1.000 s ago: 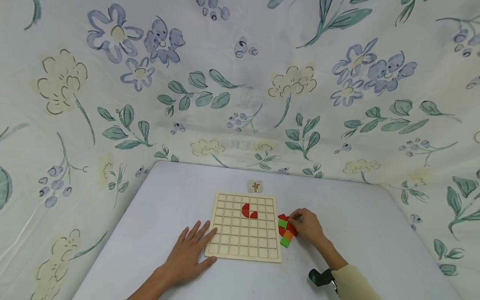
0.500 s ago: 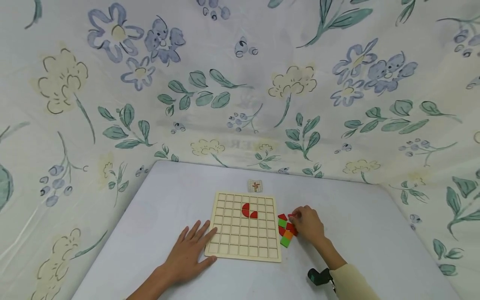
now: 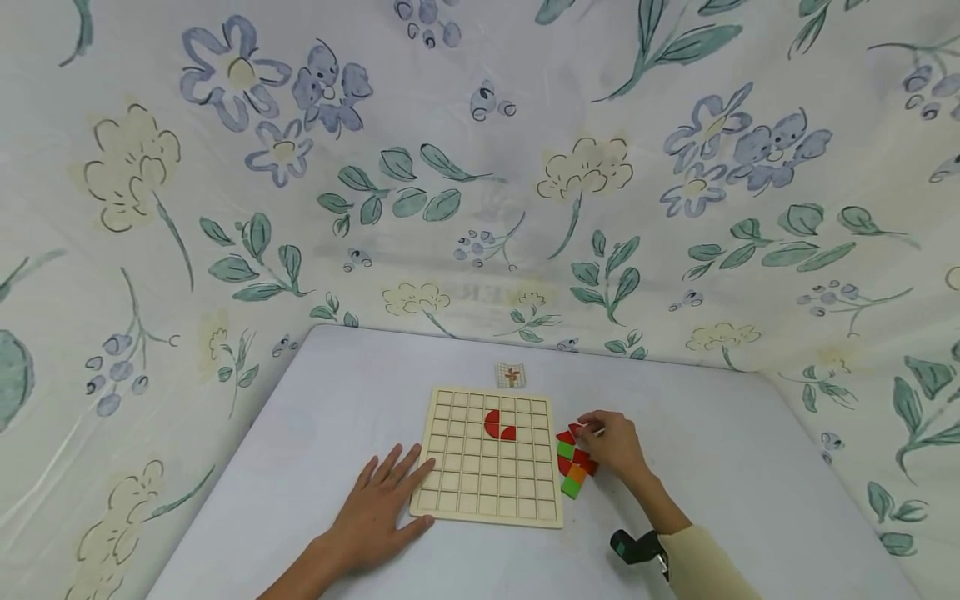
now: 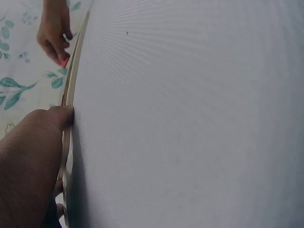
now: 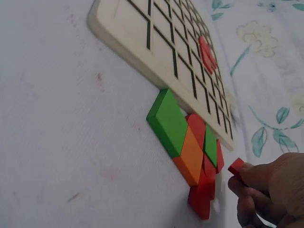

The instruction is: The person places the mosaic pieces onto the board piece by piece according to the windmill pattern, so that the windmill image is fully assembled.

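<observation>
A: What step is in hand here?

B: I'd say picking out a piece for the board (image 3: 481, 497). The right hand (image 3: 617, 446) pinches a red piece (image 5: 236, 165) between thumb and fingers, just off the board's right edge, at the far end of the loose pieces (image 3: 572, 487).

A: And the left hand (image 3: 378, 508)?

B: Fingers straight and spread, some fingertips resting on the board's left edge and the thumb by its near left corner. It grips nothing; probably it steadies the board.

A: What is on the board?

B: Red shapes (image 3: 492, 423) in its far half: a half-round one and, beside it toward the lower right, a smaller quarter-round one. A small card (image 3: 511, 375) with a figure on a grid lies just beyond the far edge, likely a pattern to follow.

A: So what does the next move call for?

B: Most likely turning the piece to the right angle, carrying it left and laying it flat in a square near the red shapes. Which square, I can't tell.

A: What differs from half a second ago?

B: The held piece has come a little closer to the board and is tipped up more, so its red face shows better. The left hand, the board and its red shapes look unchanged.
</observation>
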Motion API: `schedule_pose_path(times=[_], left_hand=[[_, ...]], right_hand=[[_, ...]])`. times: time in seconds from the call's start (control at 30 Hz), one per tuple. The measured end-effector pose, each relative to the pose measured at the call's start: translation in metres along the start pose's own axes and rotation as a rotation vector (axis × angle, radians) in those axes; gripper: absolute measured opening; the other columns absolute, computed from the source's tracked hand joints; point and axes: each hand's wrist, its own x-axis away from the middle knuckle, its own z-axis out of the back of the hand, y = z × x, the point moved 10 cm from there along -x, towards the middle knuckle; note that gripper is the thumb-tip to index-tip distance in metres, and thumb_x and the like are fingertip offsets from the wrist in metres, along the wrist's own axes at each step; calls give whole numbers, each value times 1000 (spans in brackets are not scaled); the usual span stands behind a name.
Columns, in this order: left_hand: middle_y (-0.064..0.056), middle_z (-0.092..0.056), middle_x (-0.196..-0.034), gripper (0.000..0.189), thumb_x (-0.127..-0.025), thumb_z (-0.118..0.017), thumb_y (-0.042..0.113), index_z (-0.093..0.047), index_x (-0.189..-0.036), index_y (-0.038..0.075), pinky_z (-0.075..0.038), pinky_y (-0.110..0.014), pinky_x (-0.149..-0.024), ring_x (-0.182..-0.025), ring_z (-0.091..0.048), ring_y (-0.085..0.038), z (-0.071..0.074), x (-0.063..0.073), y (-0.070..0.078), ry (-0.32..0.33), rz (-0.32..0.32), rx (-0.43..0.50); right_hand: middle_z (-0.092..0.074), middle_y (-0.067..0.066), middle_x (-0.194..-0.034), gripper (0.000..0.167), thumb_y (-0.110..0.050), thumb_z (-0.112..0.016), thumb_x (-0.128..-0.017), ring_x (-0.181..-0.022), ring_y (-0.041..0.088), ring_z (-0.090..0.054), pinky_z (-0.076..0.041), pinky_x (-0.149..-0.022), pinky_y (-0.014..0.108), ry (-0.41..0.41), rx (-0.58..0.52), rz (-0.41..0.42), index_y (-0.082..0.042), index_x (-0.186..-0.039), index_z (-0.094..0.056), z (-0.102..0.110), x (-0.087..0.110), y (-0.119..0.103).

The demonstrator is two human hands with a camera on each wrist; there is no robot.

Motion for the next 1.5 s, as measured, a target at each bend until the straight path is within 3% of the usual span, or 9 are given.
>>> schedule_pose_path(times=[0.2,0.4,0.63,1.2,1.5], left_hand=[[-9,-25,-160,76,-94,-48,64,-38,-153,18,-14,-58,-114,-147,-17,-34,-1,1,0,3,0,-4],[-10,-25,-160,76,-94,-47,65,-38,-153,18,-14,-59,-114,-147,-17,-35,-2,1,0,11,-5,-3],[-9,-25,-160,76,-94,-47,65,-36,-154,20,-15,-58,-114,-147,-17,-34,-3,1,-1,16,-15,-23],[-9,-24,-161,76,-94,-48,64,-36,-154,18,-15,-59,-114,-147,-16,-35,0,-1,0,14,-21,-7],[-10,-24,-160,76,-94,-48,63,-37,-154,18,-15,-59,-114,-147,-17,-35,2,-1,1,7,-12,-2]], right_hand=[[-68,8,-89,15,-5,-71,-89,-70,20,-55,-52,-54,25,9,-9,1,-1,-103,-74,-2,-1,-10],[-64,9,-95,11,-6,-69,-90,-73,20,-52,-48,-59,26,7,4,9,-2,-99,-74,-8,-3,-18],[-65,6,-87,8,-6,-71,-88,-70,18,-54,-48,-58,28,28,-44,29,-4,-96,-74,-17,-7,-27],[-66,2,-79,4,-7,-74,-86,-72,18,-59,-51,-58,28,-70,-139,18,-4,-87,-73,-45,-7,-45],[-67,-1,-74,4,-8,-75,-85,-68,14,-59,-50,-59,30,-113,-84,38,-5,-83,-75,-53,-4,-53]])
